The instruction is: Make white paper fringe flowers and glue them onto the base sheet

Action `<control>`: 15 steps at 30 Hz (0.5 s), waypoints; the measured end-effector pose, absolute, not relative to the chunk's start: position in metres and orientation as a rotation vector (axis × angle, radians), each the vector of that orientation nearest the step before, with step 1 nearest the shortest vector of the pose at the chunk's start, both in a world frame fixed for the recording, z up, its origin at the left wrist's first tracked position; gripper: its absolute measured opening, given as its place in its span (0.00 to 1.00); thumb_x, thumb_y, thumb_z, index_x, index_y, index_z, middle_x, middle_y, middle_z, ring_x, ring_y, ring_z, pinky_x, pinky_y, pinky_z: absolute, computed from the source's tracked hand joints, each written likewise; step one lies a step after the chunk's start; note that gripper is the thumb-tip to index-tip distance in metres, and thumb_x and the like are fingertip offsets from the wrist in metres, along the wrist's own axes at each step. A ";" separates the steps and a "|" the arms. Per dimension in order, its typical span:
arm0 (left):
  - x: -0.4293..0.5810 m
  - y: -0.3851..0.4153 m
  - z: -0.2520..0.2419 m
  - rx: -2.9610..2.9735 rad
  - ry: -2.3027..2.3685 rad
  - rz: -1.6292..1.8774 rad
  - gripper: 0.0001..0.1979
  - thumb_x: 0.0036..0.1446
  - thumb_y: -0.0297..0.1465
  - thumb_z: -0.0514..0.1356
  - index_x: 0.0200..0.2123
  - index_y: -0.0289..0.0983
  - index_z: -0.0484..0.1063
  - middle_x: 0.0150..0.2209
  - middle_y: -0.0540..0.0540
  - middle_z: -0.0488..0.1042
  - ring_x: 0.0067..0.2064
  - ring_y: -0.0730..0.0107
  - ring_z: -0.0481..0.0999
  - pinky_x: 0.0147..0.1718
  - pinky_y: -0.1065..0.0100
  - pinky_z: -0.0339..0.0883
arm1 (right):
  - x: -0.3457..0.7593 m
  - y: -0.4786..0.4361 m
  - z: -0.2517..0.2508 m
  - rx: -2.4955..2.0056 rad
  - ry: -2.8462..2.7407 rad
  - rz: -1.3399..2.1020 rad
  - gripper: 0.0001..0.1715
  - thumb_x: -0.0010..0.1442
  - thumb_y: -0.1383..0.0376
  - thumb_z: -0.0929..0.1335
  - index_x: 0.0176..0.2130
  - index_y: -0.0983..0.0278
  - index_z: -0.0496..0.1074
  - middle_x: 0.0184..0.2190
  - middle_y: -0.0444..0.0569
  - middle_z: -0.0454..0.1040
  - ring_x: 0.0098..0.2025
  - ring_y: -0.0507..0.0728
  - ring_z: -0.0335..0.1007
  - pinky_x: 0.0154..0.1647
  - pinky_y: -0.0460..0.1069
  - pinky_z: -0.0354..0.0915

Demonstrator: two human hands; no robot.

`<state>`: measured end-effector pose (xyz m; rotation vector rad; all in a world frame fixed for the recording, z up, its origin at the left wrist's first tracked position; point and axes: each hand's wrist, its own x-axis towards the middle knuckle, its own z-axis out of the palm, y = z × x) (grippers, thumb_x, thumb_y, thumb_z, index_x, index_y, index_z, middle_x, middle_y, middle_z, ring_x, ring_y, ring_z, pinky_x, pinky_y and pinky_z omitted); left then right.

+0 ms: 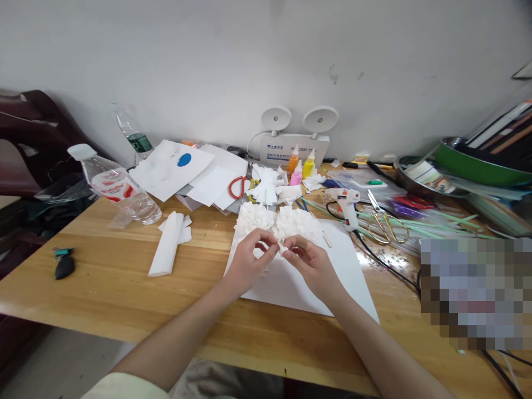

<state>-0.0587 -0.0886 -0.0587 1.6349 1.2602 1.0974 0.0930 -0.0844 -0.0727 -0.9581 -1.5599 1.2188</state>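
Note:
My left hand and my right hand meet over a large white sheet of paper. Between their fingertips is a small twisted piece of white paper, pinched from both sides. Just beyond my fingers, two thick patches of crumpled white paper tufts cover the far part of the sheet. A short pale stick lies right of the tufts. My fingers partly hide the held piece and the near edge of the tufts.
Left of the sheet lies a folded white paper strip, with a water bottle behind it. To the right are a glue gun with a black cord and gold-handled scissors. Red-handled scissors and small paint bottles stand farther back.

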 end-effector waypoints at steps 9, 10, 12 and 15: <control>-0.057 -0.091 -0.059 1.706 1.223 1.077 0.09 0.55 0.33 0.53 0.34 0.37 0.70 0.35 0.46 0.72 0.37 0.70 0.70 0.34 0.70 0.66 | 0.094 -0.084 -0.073 -1.057 -1.477 1.173 0.07 0.52 0.61 0.66 0.32 0.62 0.68 0.30 0.47 0.70 0.32 0.54 0.65 0.36 0.50 0.64; -0.057 -0.091 -0.058 1.715 1.212 1.091 0.08 0.54 0.32 0.53 0.34 0.37 0.70 0.35 0.46 0.72 0.37 0.70 0.70 0.35 0.69 0.66 | 0.095 -0.084 -0.073 -1.069 -1.463 1.159 0.07 0.52 0.61 0.66 0.31 0.62 0.68 0.29 0.47 0.70 0.32 0.54 0.66 0.36 0.50 0.64; -0.056 -0.092 -0.058 1.729 1.193 1.113 0.08 0.54 0.31 0.54 0.34 0.37 0.70 0.35 0.46 0.73 0.37 0.70 0.70 0.36 0.68 0.66 | 0.095 -0.084 -0.074 -1.081 -1.439 1.130 0.07 0.52 0.61 0.67 0.31 0.63 0.68 0.28 0.47 0.70 0.32 0.54 0.66 0.36 0.51 0.64; -0.056 -0.093 -0.057 1.751 1.182 1.118 0.06 0.53 0.31 0.55 0.33 0.37 0.71 0.34 0.46 0.73 0.38 0.69 0.70 0.37 0.68 0.65 | 0.095 -0.084 -0.075 -1.085 -1.403 1.093 0.08 0.51 0.61 0.67 0.31 0.63 0.68 0.27 0.46 0.69 0.31 0.54 0.65 0.36 0.51 0.64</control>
